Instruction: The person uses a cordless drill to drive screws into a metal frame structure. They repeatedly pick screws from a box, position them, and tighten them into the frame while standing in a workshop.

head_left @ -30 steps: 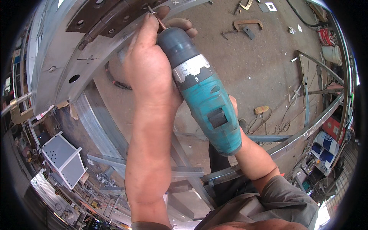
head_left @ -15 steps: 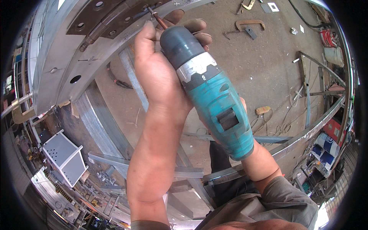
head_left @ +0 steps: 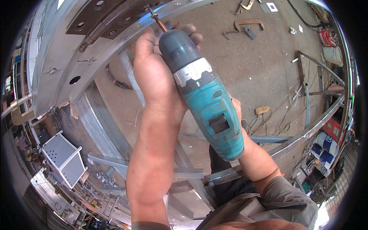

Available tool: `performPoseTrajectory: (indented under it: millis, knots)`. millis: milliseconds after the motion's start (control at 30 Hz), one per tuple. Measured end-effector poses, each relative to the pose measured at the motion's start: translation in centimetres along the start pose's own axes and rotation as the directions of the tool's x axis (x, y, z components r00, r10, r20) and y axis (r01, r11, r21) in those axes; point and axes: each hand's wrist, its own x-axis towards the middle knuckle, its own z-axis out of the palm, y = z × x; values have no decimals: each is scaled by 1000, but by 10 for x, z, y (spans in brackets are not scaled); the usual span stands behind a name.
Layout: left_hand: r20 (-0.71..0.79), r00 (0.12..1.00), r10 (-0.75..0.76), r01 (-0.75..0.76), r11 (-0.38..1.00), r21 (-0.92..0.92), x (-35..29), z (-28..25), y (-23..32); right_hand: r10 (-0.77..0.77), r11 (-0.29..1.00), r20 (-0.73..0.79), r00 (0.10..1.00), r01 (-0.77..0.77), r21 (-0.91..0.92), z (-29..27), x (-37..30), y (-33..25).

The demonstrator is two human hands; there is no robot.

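A teal and black cordless drill (head_left: 205,103) slants across the middle, its copper-coloured bit (head_left: 161,26) pointing to the upper left. At the bit's end a small screw (head_left: 150,10) meets a brown steel hinge (head_left: 103,25) lying on a grey metal beam (head_left: 57,57). My left hand (head_left: 153,73) cradles the drill's black front, thumb on the near side and fingertips showing beyond it. Behind the drill body, my right hand (head_left: 237,111) grips the handle; most of its fingers are hidden.
On the floor at the upper right lie a rusty C-clamp (head_left: 249,25) and a small dark plate (head_left: 250,33). Steel bars (head_left: 99,119) cross below my arms. A grey perforated box (head_left: 63,157) stands at the lower left, and cords (head_left: 264,122) lie at right.
The drill's rear has swung a little left with my right hand. A bluish light now shows on the beam beside the bit. My left fingertips have shifted slightly left.
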Motion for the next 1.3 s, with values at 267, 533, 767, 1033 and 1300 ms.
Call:
performPoseTrajectory:
  millis: [267,533,767,1033,1300]
  knots:
    - [-26,999,-41,43,996,82,-5,1,4,299,902,65,952,-305,306,-6,-4,-6]
    - [104,976,-193,199,979,-46,-2,-4,0,160,970,21,987,-161,183,-1,0,2]
    - [218,948,-232,264,955,-133,2,-20,0,-13,991,-9,1000,14,130,7,3,10]
    - [145,909,-391,391,920,32,7,-24,-13,200,935,36,979,-202,290,11,-2,9]
    - [279,812,-513,544,838,-42,9,-31,-15,282,898,56,958,-285,335,14,-4,10]
